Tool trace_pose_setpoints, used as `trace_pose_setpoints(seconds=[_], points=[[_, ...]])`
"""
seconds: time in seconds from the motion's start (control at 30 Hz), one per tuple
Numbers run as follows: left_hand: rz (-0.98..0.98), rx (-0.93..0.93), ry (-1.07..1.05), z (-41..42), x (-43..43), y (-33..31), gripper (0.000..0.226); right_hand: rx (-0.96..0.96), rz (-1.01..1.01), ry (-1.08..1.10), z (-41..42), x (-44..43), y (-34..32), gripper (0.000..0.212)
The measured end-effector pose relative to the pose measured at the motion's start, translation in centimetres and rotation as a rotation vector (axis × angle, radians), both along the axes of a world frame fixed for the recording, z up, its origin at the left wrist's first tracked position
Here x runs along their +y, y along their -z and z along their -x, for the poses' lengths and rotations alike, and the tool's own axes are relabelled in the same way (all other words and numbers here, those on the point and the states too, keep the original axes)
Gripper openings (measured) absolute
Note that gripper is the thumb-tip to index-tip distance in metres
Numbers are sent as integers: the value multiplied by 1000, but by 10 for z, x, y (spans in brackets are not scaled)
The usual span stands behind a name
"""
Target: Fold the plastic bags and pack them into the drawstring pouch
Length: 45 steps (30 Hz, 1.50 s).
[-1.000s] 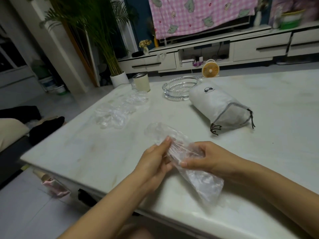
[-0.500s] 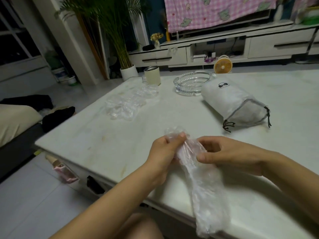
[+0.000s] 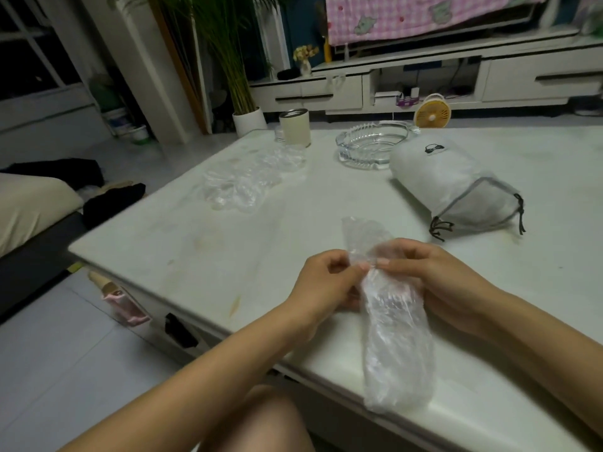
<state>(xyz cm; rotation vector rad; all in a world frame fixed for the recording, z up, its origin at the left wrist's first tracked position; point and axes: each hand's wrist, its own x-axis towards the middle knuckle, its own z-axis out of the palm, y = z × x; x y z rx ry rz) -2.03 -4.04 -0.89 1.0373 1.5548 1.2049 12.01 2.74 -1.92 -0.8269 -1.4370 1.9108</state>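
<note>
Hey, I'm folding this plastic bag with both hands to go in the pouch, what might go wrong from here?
1. The left hand and right hand only pinch the plastic bag near its top. Its long lower end hangs by the near edge of the table, so the slick film may slip and unfold.
2. The drawstring pouch lies on its side, mouth seemingly part-cinched. Freeing a hand to open it could let the fold spring loose.

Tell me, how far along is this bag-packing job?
Done: the drawstring pouch lies bulging on the table, though its contents are hidden. In hand: the left hand and right hand pinch one clear bag, flattened into a long strip. Left: folding it, plus the crumpled heap of bags beside the cup.
</note>
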Motion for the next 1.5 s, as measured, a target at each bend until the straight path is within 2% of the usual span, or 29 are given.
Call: trace_pose_setpoints(seconds=[0.1, 0.2, 0.27, 0.33, 0.4, 0.47, 0.53, 0.57, 0.63, 0.67, 0.73, 0.77, 0.83, 0.87, 0.93, 1.0, 1.1, 1.2, 1.23, 1.27, 1.3, 1.37, 1.43, 1.5], points=[[40, -101, 7, 4, -1, 3, 14, -10, -5, -5, -2, 0, -1, 30], [95, -399, 5, 7, 0, -1, 26, -26, -56, -39, -3, -1, -1, 49], [155, -561, 62, 7, -1, -5, 26, -30, -93, -46, -3, -3, -1, 45], [237, -527, 137, 4, -5, -6, 32, -30, -133, -28, -3, -3, 1, 43], [293, -487, 191, 3, -6, -6, 48, -56, -216, -14, -3, -3, 3, 47], [326, -521, 209, 4, -5, -6, 64, -60, -270, -8, -4, -3, 2, 45], [353, -543, 218, 8, -5, -7, 69, -39, -328, -5, -4, -3, 1, 50], [362, -519, 228, 9, -5, -7, 62, -40, -363, -3, -3, -4, 0, 55], [361, -442, 247, 9, -7, -6, 35, -54, -388, -6, -3, -6, 1, 56], [350, -417, 249, 8, -8, -6, 22, -53, -369, -9, -3, -7, -1, 55], [305, -384, 223, 7, -9, -5, 11, -4, -254, 24, -4, -5, -2, 53], [270, -353, 202, 9, -9, -4, 10, 43, -155, 41, -5, -2, -3, 49], [217, -265, 175, 12, -9, -3, 11, 130, 16, 5, -7, 0, -9, 24], [201, -220, 171, 13, -9, -2, 11, 103, 43, -28, -8, 0, -10, 15], [175, -172, 162, 14, -8, 0, 11, -101, -23, -80, -9, 0, -5, 35], [143, -188, 153, 13, -8, 1, 8, -212, -144, -55, -8, -3, -1, 29], [161, -262, 244, 9, -11, 0, 27, -164, -217, 16, -7, -6, 1, 14], [189, -251, 252, 6, -12, -3, 15, -95, -272, 121, -6, -6, -1, 19], [193, -271, 193, 7, -11, -3, 16, -101, -383, 191, -6, -7, 0, 24], [199, -305, 126, 8, -10, -3, 16, -160, -626, 264, -9, -7, 0, 29], [200, -347, 67, 10, -8, -3, 15, -273, -952, 296, -11, -6, 0, 35], [194, -447, 17, 13, -9, -3, 18, -476, -1526, 171, -14, -7, 7, 55], [189, -497, 3, 13, -10, -3, 21, -544, -1714, 30, -7, -16, 13, 62], [192, -513, -7, 12, -10, -2, 24, -500, -1818, 35, 1, -21, 17, 49]])
